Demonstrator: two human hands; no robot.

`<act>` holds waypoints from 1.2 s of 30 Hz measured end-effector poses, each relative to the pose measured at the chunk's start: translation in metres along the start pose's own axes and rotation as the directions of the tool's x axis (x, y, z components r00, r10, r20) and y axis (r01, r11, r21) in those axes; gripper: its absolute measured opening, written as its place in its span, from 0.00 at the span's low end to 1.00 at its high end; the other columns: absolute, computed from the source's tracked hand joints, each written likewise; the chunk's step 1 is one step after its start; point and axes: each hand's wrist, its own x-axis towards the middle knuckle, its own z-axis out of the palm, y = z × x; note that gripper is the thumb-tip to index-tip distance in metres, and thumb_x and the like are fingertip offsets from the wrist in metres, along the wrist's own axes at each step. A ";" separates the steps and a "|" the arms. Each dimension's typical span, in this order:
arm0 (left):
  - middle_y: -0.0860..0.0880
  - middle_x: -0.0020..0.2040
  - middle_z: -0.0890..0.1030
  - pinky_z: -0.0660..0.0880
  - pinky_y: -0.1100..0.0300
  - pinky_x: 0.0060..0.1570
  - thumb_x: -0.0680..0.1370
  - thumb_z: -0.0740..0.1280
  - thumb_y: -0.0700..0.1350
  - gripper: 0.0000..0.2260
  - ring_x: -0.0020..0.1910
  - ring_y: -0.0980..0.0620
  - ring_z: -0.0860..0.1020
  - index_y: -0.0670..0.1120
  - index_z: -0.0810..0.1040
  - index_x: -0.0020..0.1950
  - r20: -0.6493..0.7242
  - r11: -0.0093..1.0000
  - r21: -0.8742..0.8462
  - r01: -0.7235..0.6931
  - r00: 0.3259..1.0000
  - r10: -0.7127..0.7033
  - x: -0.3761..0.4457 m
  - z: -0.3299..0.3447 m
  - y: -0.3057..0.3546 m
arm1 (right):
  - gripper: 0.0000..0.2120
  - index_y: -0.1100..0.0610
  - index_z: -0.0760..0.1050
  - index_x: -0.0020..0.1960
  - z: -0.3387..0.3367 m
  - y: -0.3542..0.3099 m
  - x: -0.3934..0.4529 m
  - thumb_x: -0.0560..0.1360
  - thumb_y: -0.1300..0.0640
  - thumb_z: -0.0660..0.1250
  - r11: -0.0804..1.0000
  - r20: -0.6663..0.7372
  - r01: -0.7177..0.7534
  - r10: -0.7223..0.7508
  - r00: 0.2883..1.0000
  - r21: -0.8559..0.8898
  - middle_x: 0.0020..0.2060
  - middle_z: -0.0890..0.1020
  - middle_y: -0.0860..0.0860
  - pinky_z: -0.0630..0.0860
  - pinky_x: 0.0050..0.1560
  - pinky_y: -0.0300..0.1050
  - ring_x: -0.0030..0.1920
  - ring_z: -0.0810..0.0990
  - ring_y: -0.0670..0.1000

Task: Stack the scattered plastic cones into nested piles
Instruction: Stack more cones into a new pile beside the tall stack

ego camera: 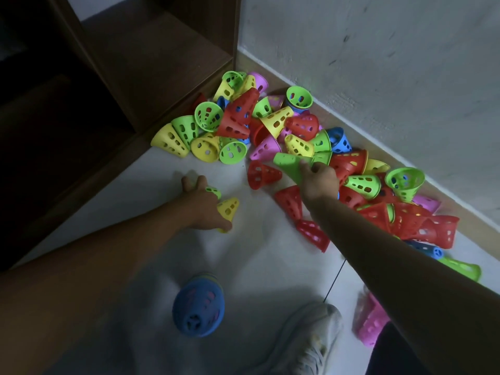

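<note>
Several perforated plastic cones in red, yellow, green, blue and pink lie scattered in a heap (281, 123) along the wall. My right hand (319, 181) reaches into the heap and grips a green cone (290, 165) by its wide end. My left hand (201, 205) rests low on the floor, holding a yellow cone (228, 209) with a green one (213, 191) partly hidden under the fingers. A nested pile topped by a blue cone (198, 307) stands near me. A pink nested pile (369, 323) sits by my right arm.
A dark wooden shelf unit (151, 63) borders the heap on the left. The grey wall (378, 63) and its baseboard run behind the cones. My white shoe (305, 339) is at the bottom. Bare white floor (257, 266) lies between my arms.
</note>
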 end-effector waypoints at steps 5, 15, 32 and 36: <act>0.39 0.76 0.59 0.50 0.43 0.73 0.63 0.65 0.74 0.45 0.77 0.40 0.49 0.49 0.71 0.73 0.022 0.994 -0.090 0.066 0.998 -0.064 -0.031 0.002 -0.009 | 0.21 0.54 0.76 0.41 -0.016 -0.007 -0.031 0.80 0.39 0.60 0.999 0.062 -0.005 0.002 0.998 0.050 0.42 0.81 0.59 0.78 0.48 0.60 0.46 0.79 0.60; 0.49 0.73 0.58 0.61 0.52 0.63 0.59 0.68 0.72 0.47 0.75 0.40 0.56 0.56 0.68 0.75 -0.130 0.901 -0.434 0.003 0.989 -0.066 -0.125 -0.017 -0.014 | 0.18 0.60 0.78 0.44 -0.044 -0.024 -0.102 0.82 0.46 0.62 0.990 0.094 -0.050 0.037 0.995 0.132 0.36 0.79 0.55 0.73 0.36 0.48 0.36 0.77 0.55; 0.56 0.69 0.59 0.62 0.53 0.71 0.52 0.72 0.72 0.38 0.74 0.50 0.57 0.62 0.72 0.60 -0.351 0.845 -0.426 -0.324 0.920 0.176 -0.231 -0.008 -0.020 | 0.21 0.68 0.76 0.61 -0.114 -0.049 -0.228 0.82 0.48 0.64 0.972 0.230 -0.039 -0.016 0.973 0.233 0.53 0.81 0.68 0.80 0.53 0.61 0.43 0.80 0.60; 0.56 0.67 0.58 0.62 0.58 0.67 0.57 0.79 0.66 0.35 0.72 0.48 0.57 0.60 0.73 0.61 -0.364 0.858 -0.356 -0.370 0.900 0.237 -0.231 0.016 -0.018 | 0.23 0.69 0.75 0.59 -0.129 -0.052 -0.250 0.82 0.47 0.64 0.968 0.217 -0.031 -0.025 0.976 0.250 0.51 0.81 0.70 0.78 0.54 0.68 0.42 0.79 0.61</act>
